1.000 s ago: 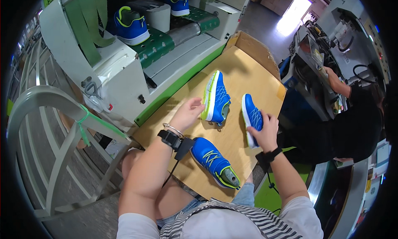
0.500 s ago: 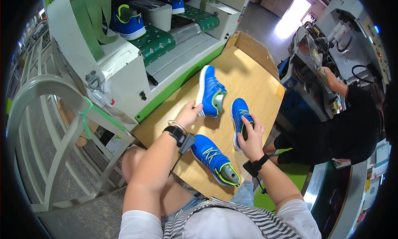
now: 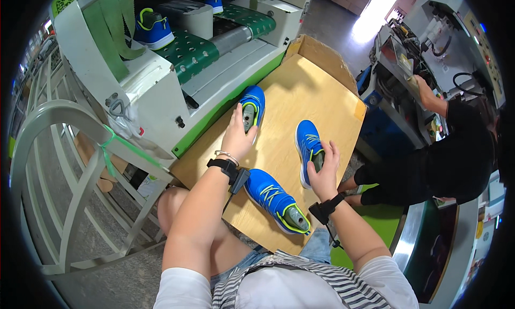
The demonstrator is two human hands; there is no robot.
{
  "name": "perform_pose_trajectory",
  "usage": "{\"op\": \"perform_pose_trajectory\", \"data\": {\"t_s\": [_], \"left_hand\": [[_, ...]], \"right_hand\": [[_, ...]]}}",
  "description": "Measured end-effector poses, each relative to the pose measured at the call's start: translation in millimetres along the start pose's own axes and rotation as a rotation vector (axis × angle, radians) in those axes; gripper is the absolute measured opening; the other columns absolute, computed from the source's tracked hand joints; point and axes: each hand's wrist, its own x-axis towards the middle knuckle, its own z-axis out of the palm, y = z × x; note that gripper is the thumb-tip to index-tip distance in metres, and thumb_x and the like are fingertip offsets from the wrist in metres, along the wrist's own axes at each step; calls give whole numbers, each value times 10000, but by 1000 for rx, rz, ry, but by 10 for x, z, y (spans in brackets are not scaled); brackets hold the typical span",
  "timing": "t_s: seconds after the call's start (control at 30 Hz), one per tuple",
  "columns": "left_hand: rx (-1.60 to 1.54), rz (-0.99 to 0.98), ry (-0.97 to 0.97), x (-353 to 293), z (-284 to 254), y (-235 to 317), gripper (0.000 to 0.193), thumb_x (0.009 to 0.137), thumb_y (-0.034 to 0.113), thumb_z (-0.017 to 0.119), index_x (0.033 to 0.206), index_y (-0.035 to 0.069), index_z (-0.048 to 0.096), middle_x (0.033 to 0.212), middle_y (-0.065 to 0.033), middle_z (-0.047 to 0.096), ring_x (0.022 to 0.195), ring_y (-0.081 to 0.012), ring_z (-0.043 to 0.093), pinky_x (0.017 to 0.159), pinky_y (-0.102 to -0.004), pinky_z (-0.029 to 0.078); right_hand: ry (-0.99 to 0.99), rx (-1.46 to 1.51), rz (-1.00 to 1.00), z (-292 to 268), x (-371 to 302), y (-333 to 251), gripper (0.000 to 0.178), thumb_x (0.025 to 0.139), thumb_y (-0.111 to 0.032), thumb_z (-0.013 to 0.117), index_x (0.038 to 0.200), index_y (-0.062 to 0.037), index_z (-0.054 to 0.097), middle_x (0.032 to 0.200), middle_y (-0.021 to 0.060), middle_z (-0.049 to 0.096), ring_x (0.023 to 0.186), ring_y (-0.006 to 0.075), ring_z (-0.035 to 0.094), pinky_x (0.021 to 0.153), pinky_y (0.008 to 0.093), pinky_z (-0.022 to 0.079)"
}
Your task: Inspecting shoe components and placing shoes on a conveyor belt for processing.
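from the head view, my left hand (image 3: 237,136) grips the far shoe (image 3: 251,108), fingers wrapped round its heel, close to the board's (image 3: 300,89) left edge by the green machine (image 3: 161,100). my right hand (image 3: 323,172) is closed on the middle shoe (image 3: 309,149), near the board's right edge. bare wood lies open between them and toward the raised far rim. i count three blue shoes on the board, the third (image 3: 277,200) untouched near my wrists, and two more on the belt (image 3: 206,43). since half a second ago both held shoes have slid farther apart and away from me.
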Motion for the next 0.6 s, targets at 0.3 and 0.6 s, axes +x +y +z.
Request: {"op": "perform_pose_trajectory", "data": {"t_s": [0.3,0.6], "left_hand": [[272,-65,-220,-138,-168,302,881,846,140,602,1598,282,166,1389,-351,381,1137,-542,545,1021,-529,458],[336,-68,-284,-299,-272,297,849,858,141,575,1593,309,185,1460,-340,282,1205,-550,494,1059,-531,429]], "right_hand": [[-62,269,170,58,40,196,671,856,-132,682,1440,0,378,1373,277,506,1291,419,497,1086,418,406],[-167,269,160,30,-2,194,655,845,-144,708,1415,0,420,1341,271,536,1275,418,512,1080,425,416]]}}
